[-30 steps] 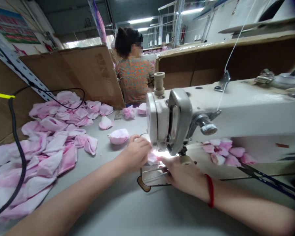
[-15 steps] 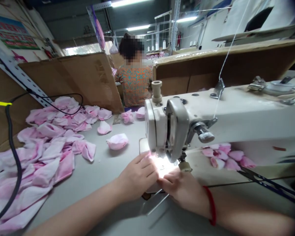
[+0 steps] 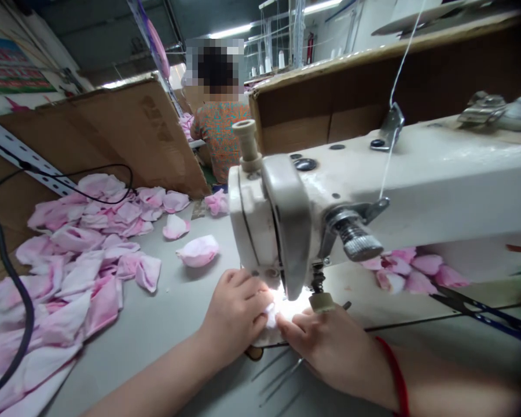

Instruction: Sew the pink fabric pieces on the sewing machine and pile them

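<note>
plainly, the left hand (image 3: 238,313) pinches one cloth piece (image 3: 270,317) while the right hand (image 3: 332,350) holds one metal tool (image 3: 297,364).

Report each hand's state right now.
Left hand: fingers curled at pink-white fabric; grip unclear.
Right hand: fingers curled, thin metal prongs protruding below; grip unclear.

You had a tall cardboard panel (image 3: 95,130) standing off to your left, with a black cable (image 3: 28,317) looping past a slanted perforated metal strut (image 3: 4,134) and a blue-and-green banner (image 3: 15,68) up on the wall. Straight ahead you got another person (image 3: 223,133) in an orange-and-teal top, white thread cones (image 3: 281,59) beyond, a lit tube light (image 3: 231,31) overhead, plus more cardboard (image 3: 299,113) to the right.
</note>
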{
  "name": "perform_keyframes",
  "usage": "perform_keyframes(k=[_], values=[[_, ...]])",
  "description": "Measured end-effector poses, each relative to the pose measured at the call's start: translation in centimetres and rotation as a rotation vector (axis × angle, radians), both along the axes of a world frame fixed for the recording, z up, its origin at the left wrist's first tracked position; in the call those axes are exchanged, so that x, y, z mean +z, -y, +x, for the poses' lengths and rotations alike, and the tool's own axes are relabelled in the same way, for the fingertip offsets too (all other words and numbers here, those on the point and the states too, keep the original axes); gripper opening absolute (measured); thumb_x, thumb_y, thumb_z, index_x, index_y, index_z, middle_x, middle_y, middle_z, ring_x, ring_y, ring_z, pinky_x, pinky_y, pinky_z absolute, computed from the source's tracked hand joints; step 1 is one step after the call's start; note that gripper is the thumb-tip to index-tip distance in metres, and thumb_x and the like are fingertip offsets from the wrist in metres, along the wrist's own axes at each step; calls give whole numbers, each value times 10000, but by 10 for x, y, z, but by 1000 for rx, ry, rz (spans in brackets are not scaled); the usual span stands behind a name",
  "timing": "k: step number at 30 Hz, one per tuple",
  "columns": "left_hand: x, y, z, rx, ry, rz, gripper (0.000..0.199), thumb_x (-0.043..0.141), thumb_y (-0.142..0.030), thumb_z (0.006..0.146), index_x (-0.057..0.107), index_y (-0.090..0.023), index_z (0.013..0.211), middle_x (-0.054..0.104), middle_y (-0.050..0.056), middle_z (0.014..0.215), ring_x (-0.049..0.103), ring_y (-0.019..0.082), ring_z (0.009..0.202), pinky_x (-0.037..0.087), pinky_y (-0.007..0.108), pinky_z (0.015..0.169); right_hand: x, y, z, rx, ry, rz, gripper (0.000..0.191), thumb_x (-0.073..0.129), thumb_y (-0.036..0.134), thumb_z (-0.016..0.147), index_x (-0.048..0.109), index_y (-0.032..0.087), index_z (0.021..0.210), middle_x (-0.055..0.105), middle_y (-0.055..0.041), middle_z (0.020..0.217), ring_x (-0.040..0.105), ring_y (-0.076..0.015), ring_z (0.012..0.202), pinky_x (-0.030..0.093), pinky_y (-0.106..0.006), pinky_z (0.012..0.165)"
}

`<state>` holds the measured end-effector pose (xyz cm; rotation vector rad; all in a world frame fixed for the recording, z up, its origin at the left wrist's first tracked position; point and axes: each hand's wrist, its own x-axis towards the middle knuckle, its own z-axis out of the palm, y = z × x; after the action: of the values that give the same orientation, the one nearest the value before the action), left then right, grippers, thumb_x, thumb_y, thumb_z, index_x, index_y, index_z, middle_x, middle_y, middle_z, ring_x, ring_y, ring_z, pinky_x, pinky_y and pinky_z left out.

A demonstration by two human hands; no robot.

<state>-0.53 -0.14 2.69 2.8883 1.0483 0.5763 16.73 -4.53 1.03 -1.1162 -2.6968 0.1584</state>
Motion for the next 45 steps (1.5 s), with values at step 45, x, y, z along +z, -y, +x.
perform_keyframes(k=[45], values=[[-19,10,13,168,25,102,216,390,-44,750,549,-188,720,545,11,745,499,146,754,376,371,786,16,-29,34,-467,206,65,324,373,303,798,529,188,538,564,-47,501,551,-168,501,247,-247,429]])
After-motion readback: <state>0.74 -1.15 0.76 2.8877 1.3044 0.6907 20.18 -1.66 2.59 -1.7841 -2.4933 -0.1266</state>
